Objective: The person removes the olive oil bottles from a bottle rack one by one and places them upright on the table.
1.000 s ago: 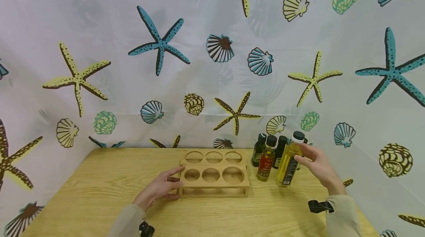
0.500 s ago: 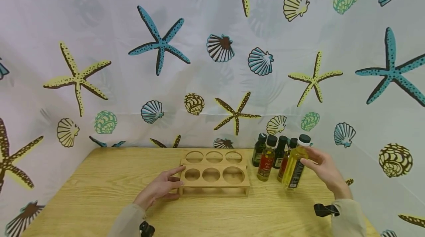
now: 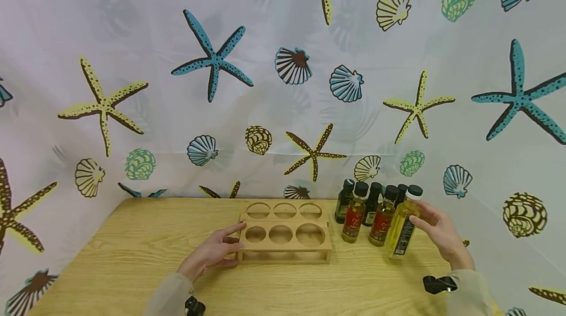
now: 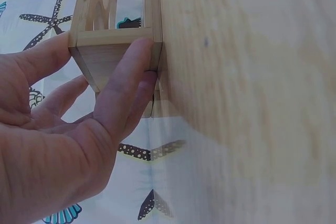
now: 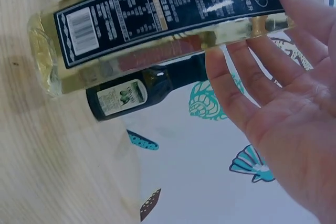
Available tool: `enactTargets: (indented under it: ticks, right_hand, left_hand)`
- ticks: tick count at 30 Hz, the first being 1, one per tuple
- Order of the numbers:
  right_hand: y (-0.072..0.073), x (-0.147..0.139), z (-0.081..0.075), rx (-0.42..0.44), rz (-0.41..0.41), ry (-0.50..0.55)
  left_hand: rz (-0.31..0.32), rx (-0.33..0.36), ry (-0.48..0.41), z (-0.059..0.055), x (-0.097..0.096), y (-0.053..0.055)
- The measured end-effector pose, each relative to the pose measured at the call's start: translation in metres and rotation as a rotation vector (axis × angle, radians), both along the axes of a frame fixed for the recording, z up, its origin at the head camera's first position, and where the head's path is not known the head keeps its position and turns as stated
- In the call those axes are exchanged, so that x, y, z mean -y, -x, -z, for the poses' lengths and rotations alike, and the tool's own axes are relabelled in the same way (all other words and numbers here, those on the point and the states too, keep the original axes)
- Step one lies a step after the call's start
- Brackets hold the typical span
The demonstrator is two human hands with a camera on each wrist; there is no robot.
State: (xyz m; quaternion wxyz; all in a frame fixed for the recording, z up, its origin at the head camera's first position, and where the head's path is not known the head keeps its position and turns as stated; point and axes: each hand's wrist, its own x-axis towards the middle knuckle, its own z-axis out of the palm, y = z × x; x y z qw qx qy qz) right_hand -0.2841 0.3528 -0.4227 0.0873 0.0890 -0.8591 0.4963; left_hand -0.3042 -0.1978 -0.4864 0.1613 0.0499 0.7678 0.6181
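My right hand (image 3: 438, 232) grips the upper part of a clear bottle of yellow oil (image 3: 403, 230) with a dark cap and white neck. The thumb is on the near side and the fingers are behind. In the right wrist view, the oil bottle's black label (image 5: 173, 14) with a barcode faces the camera. At the wooden rack (image 3: 285, 245), my left hand (image 3: 216, 246) holds the left end. The left wrist view shows its fingers (image 4: 123, 90) against the rack's end panel. The rack has two stepped rows of round holes, with no bottles in them.
Two red-labelled bottles (image 3: 382, 220) stand left of the held bottle. Behind them are several dark bottles, including a green one (image 3: 344, 203) and one with an olive label (image 5: 124, 97). A shell-patterned cloth (image 3: 283, 109) hangs behind the wooden table (image 3: 283, 286).
The oil bottle and my right hand have moved right and toward me. A red-labelled bottle and a dark bottle behind it have come into view. The left hand and rack have stayed put.
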Motion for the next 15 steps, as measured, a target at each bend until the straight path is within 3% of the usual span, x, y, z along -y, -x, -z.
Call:
enactTargets:
  ticks: [15]
  right_hand:
    - [0.01, -0.017, 0.02, 0.06, 0.013, 0.047]
  left_hand:
    - [0.006, -0.002, 0.004, -0.003, 0.0, -0.002]
